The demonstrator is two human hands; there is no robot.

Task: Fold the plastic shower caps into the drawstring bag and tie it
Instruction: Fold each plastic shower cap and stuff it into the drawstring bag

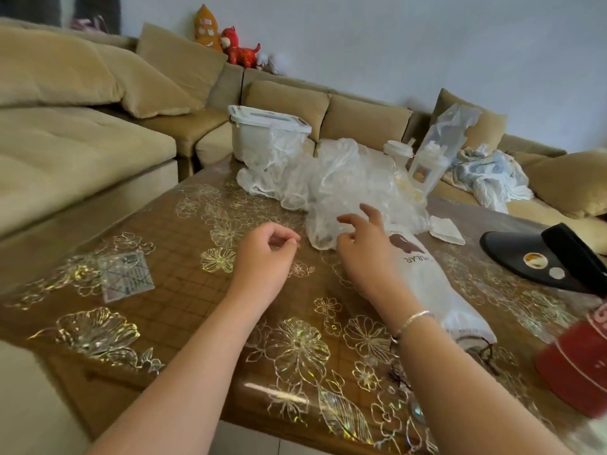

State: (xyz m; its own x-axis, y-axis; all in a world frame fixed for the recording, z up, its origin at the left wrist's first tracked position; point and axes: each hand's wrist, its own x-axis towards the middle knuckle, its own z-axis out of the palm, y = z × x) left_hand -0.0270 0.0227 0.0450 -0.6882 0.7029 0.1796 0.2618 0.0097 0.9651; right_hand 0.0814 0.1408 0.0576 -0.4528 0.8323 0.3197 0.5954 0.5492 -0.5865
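Reaching toward the far side of the table [157, 323], the right hand [364, 247] is touching the near edge of the crumpled plastic shower caps [345, 178], fingers spread loosely. Left of it, the left hand [266, 254] is hovering, fingers curled, holding nothing. Under the right wrist, the white drawstring bag [427, 277] is lying flat.

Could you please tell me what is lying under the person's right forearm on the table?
The white drawstring bag lies flat under the right hand and forearm, its dark cord trailing near the wrist. Its printed lettering is partly covered, and whether anything is inside cannot be seen.
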